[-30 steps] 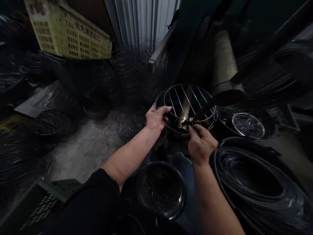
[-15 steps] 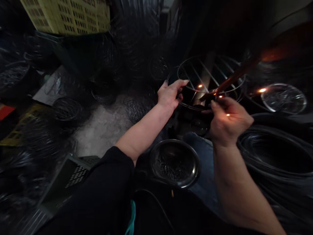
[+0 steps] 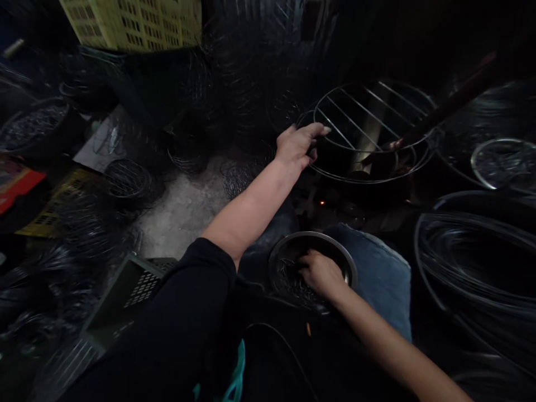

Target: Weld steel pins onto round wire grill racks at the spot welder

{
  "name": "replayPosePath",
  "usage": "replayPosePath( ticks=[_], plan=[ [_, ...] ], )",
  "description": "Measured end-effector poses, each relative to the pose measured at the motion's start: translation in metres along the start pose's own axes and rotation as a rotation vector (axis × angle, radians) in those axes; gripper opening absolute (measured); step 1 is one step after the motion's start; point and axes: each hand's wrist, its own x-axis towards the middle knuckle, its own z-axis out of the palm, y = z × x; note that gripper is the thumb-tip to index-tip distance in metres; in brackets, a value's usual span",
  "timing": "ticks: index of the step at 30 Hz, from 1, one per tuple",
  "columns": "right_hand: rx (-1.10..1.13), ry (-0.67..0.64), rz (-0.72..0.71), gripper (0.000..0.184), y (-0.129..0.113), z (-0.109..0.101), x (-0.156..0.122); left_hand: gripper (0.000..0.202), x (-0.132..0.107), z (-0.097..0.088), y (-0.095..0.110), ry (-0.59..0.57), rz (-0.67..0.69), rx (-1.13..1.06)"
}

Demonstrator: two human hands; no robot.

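My left hand (image 3: 296,148) reaches forward and grips the near-left rim of a round wire rack (image 3: 353,123), fingers closed about the ring. The rack has parallel bars across its upper ring and another ring below. A dark copper-toned rod (image 3: 439,109) slants down to the rack's near rim. In my lap a steel bowl (image 3: 312,234) holds short wire pieces (image 3: 295,282). My right hand (image 3: 323,273) dips into it with bent fingers pinched among the pieces; the fingertips are dark and partly hidden.
A blue cloth (image 3: 372,273) lies right of the bowl. Large wire coils (image 3: 473,245) stand farther right, below a round wire piece (image 3: 508,162). On the left are a green crate (image 3: 113,307), bundled wire (image 3: 128,178) and a yellow crate (image 3: 138,25). A small glowing spark (image 3: 322,203) shows below the rack.
My right hand has left the rack's near rim and come down into the bowl. The bright sparks at the rod are gone. My left hand stays on the rack; the view has shifted slightly.
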Motion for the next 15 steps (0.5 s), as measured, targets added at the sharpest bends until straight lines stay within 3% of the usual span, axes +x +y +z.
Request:
replayPosePath(
  ticks=[4,8,12,13,15],
  plan=[
    [0.639,0.027,0.068,0.021,0.033,-0.018,-0.007,0.068,-0.036,-0.011,-0.001,-0.092,0.018,0.098],
    [1.125,0.093,0.198,0.041,0.054,-0.024,-0.028,0.053,-0.060,-0.009,-0.002,-0.080,0.019,0.122],
    [1.159,0.539,0.241,0.045,0.067,-0.024,-0.058,0.060,-0.065,-0.005,-0.006,-0.072,0.005,0.108],
    [1.137,0.594,0.241,0.044,0.069,-0.023,-0.065,0.062,-0.065,-0.005,-0.007,-0.070,0.001,0.102],
    [1.129,0.553,0.225,0.041,0.071,-0.020,-0.074,0.062,-0.064,-0.004,-0.010,-0.067,0.004,0.092]
  ],
)
